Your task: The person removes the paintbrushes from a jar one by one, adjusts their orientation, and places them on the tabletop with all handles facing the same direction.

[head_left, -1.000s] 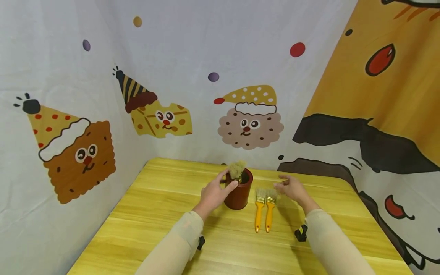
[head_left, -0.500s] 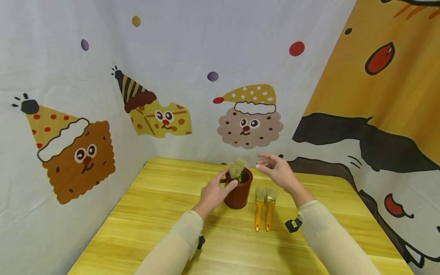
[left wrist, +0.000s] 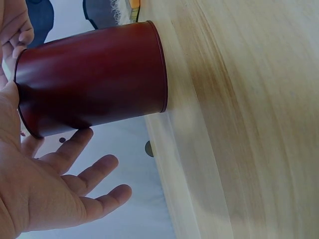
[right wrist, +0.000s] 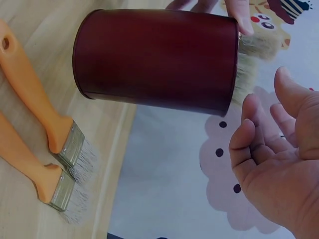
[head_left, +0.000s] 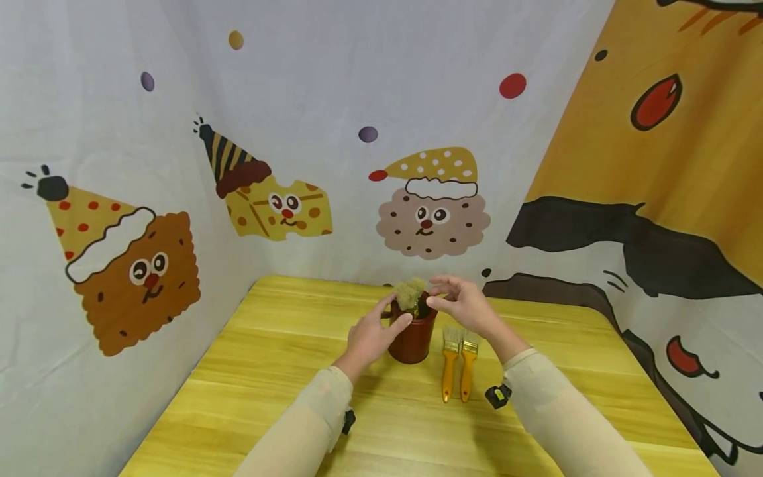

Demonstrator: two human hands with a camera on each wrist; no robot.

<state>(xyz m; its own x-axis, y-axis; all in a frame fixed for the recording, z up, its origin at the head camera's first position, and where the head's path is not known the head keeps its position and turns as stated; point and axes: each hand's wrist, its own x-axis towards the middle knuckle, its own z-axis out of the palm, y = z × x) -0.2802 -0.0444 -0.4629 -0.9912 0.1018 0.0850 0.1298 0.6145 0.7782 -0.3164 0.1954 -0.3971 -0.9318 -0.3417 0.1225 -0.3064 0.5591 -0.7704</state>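
Note:
A dark red cylindrical pot stands upright on the table, paintbrush bristles poking out of its mouth and their handles hidden inside. My left hand holds the pot by its upper side, thumb near the rim, while several fingers spread beside the wall in the left wrist view. At the rim's right side hovers my right hand, fingers loosely bent and nothing between them; the right wrist view shows a gap to the pot. Two paintbrushes with orange handles, one left of the other, lie right of the pot.
The wooden table has its back edge close behind the pot. A white cloth printed with cartoon figures hangs behind and to the left, and continues on the right.
My right hand has moved left from beside the lying brushes, rising and then lowering to the pot's rim. The left hand, pot and brushes stay in place.

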